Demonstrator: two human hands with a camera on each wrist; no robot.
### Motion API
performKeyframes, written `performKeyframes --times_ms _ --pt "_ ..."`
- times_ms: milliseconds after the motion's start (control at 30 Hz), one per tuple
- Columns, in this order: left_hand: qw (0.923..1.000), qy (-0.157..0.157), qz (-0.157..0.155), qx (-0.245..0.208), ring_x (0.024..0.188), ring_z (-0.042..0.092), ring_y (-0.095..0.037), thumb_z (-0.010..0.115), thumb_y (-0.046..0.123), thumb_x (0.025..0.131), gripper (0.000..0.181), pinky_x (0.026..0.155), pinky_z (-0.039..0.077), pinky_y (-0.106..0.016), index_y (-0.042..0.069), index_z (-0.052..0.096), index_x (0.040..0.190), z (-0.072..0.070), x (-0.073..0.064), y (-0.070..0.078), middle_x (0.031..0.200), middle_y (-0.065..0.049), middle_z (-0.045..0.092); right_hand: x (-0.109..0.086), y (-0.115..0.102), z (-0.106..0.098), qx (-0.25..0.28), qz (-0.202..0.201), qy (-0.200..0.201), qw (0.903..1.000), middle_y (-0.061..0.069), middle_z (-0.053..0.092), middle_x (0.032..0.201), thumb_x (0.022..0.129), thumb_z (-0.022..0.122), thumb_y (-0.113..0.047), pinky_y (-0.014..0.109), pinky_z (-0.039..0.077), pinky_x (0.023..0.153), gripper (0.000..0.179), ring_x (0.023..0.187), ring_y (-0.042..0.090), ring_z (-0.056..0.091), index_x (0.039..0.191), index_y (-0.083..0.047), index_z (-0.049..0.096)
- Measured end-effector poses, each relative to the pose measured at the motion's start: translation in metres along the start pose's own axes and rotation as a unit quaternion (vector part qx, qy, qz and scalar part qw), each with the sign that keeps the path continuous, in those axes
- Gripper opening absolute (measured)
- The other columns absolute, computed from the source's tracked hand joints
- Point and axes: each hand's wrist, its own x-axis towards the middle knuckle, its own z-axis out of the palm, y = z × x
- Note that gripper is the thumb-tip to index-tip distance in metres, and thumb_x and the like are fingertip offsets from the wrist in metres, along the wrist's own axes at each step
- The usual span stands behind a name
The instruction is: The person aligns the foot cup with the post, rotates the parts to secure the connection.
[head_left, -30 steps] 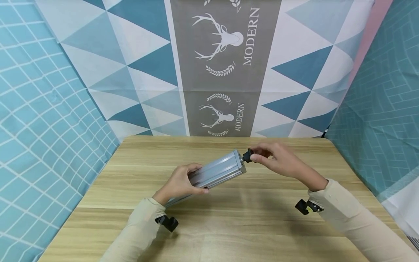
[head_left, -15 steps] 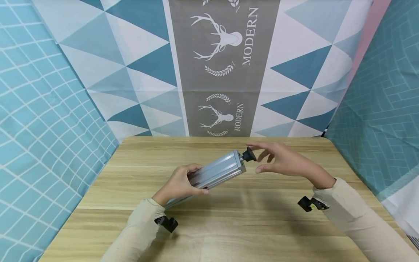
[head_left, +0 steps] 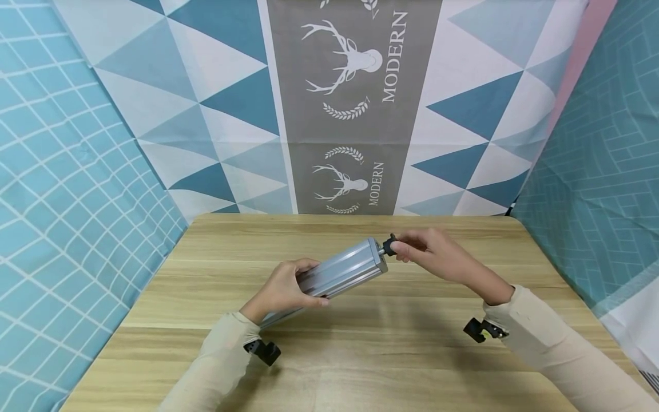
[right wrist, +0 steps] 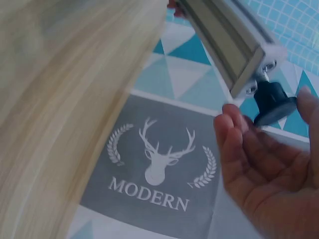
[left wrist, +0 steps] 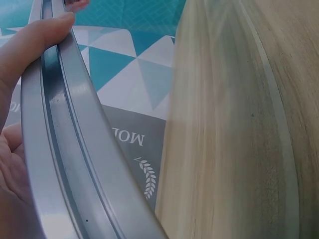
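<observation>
A silver aluminium profile (head_left: 342,268) is tilted over the table, its right end raised. My left hand (head_left: 283,290) grips it near the middle, thumb along one side; in the left wrist view the thumb (left wrist: 42,37) lies across the slotted face of the profile (left wrist: 75,129). From the raised end sticks a short threaded stud bearing a black levelling foot (head_left: 389,245). My right hand (head_left: 437,252) pinches that foot between thumb and fingers. Seen from the right wrist, the thumb meets the rim of the foot (right wrist: 273,104) and curled fingers (right wrist: 234,127) lie at its other side.
Under both hands is a wood-grain table (head_left: 360,355). Behind its far edge hangs a patterned cloth (head_left: 355,114) with deer heads and triangles. Blue tiled-pattern cloths (head_left: 62,200) flank the table on either side. Each sleeve carries a small black wrist camera (head_left: 264,350).
Half a second ago my right hand had let go of the levelling foot and spread its fingers beside it; now it pinches the foot again. My left hand and the profile stay nearly still.
</observation>
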Motion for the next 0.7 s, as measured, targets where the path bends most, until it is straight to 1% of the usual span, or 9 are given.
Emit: performKeyframes --times_ms 67,100,133,233,333,433,533,633,700 --pt "1.0000 -0.001 -0.001 0.001 0.086 0.062 -0.011 0.091 0.036 0.059 0.068 0.075 0.050 -0.028 0.009 0.066 0.116 0.001 0.001 -0.001 0.103 -0.001 0.070 0.000 0.000 0.002 0.013 0.023 0.006 0.9996 -0.002 0.066 0.076 0.097 0.055 -0.036 0.030 0.050 0.062 0.031 0.070 0.013 0.062 0.095 -0.009 0.070" --pt "1.0000 -0.002 -0.003 0.000 0.086 0.062 -0.011 0.091 0.036 0.059 0.068 0.075 0.050 -0.028 0.009 0.066 0.117 0.001 0.001 0.000 0.103 -0.001 0.070 0.000 0.000 0.002 0.013 0.029 0.008 0.9995 -0.002 0.066 0.075 0.097 0.055 -0.037 0.031 0.050 0.061 0.032 0.070 0.014 0.061 0.092 -0.010 0.070" --pt "1.0000 -0.003 -0.006 -0.001 0.085 0.062 -0.011 0.091 0.036 0.059 0.068 0.074 0.050 -0.027 0.009 0.066 0.117 0.001 0.001 0.000 0.103 -0.001 0.070 0.000 0.000 0.002 0.012 0.032 0.008 0.9994 -0.002 0.067 0.078 0.097 0.055 -0.037 0.031 0.050 0.062 0.031 0.072 0.015 0.063 0.093 -0.009 0.070" --pt "0.9999 -0.002 -0.009 -0.004 0.085 0.062 -0.011 0.091 0.035 0.059 0.068 0.074 0.050 -0.028 0.010 0.066 0.116 0.001 0.002 -0.001 0.102 0.000 0.069 0.001 0.000 0.000 0.004 0.023 0.001 0.9997 0.005 0.070 0.094 0.095 0.060 -0.034 0.038 0.053 0.073 0.035 0.087 0.021 0.066 0.109 -0.004 0.068" --pt "1.0000 0.001 -0.005 -0.007 0.086 0.062 -0.012 0.091 0.035 0.059 0.067 0.074 0.050 -0.029 0.009 0.066 0.116 0.000 0.003 -0.001 0.103 -0.001 0.069 0.001 0.000 -0.004 -0.014 0.003 -0.012 0.9998 0.009 0.066 0.118 0.088 0.069 -0.033 0.044 0.050 0.088 0.055 0.108 0.026 0.061 0.132 -0.004 0.056" --pt "1.0000 0.002 -0.001 -0.009 0.086 0.062 -0.012 0.091 0.035 0.059 0.067 0.074 0.050 -0.029 0.010 0.066 0.116 0.000 0.003 0.000 0.103 -0.001 0.069 0.002 0.000 -0.008 -0.024 -0.029 -0.021 0.9991 0.010 0.058 0.132 0.082 0.076 -0.027 0.046 0.047 0.093 0.067 0.119 0.029 0.055 0.140 -0.008 0.049" --pt "1.0000 0.001 0.000 -0.008 0.086 0.062 -0.012 0.091 0.035 0.059 0.067 0.074 0.050 -0.029 0.010 0.066 0.116 0.000 0.003 0.000 0.102 -0.001 0.069 0.002 -0.001 -0.013 -0.028 -0.066 -0.023 0.9972 0.010 0.054 0.137 0.079 0.078 -0.015 0.045 0.048 0.093 0.070 0.119 0.028 0.056 0.141 -0.011 0.047" --pt "1.0000 0.001 -0.001 -0.007 0.086 0.062 -0.012 0.091 0.035 0.059 0.067 0.074 0.050 -0.029 0.011 0.066 0.116 0.001 0.003 -0.001 0.102 0.000 0.069 0.002 -0.002 -0.016 -0.042 -0.091 -0.019 0.9948 0.008 0.058 0.133 0.078 0.078 -0.006 0.041 0.050 0.090 0.065 0.112 0.026 0.060 0.137 -0.011 0.052" --pt "1.0000 0.000 0.000 -0.004 0.086 0.062 -0.011 0.091 0.036 0.059 0.067 0.075 0.050 -0.028 0.010 0.066 0.116 0.002 0.003 -0.001 0.102 -0.001 0.069 0.002 -0.002 -0.015 -0.048 -0.095 -0.016 0.9942 0.007 0.062 0.126 0.078 0.078 -0.005 0.038 0.052 0.086 0.060 0.106 0.022 0.063 0.133 -0.009 0.056"
